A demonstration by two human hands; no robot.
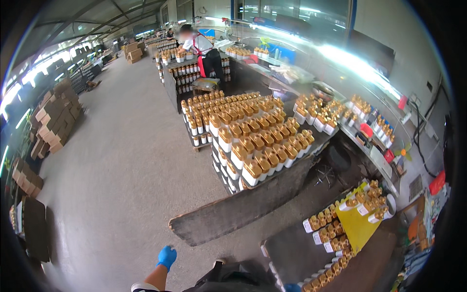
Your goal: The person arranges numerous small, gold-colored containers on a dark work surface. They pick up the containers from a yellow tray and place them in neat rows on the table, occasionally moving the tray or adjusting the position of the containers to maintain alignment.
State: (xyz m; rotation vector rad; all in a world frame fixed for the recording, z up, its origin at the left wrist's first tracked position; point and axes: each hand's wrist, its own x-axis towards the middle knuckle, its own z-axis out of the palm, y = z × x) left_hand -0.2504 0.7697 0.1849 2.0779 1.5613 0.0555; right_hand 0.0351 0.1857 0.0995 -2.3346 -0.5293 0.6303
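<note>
My left hand (166, 257), in a blue glove, hangs over the concrete floor with its fingers curled in. Nothing shows in it. Only a scrap of my right hand (292, 288), also blue-gloved, appears at the lower edge; its fingers are hidden. It is beside a dark board (292, 250) that bears rows of white bottle-like pieces with gold tops (323, 237). A yellow sheet (359, 223) lies at the board's far right, with more such pieces by it. Ahead, a long dark plank (243, 214) stands along the floor before the stacked trays.
Stacked trays of gold-topped white pieces (258, 146) fill the middle. A workbench (377, 158) runs along the right wall, with a dark stool (335, 158) beside it. A person in a red apron (200, 48) works farther back. Cardboard boxes (56, 117) are piled left on the concrete floor (116, 146).
</note>
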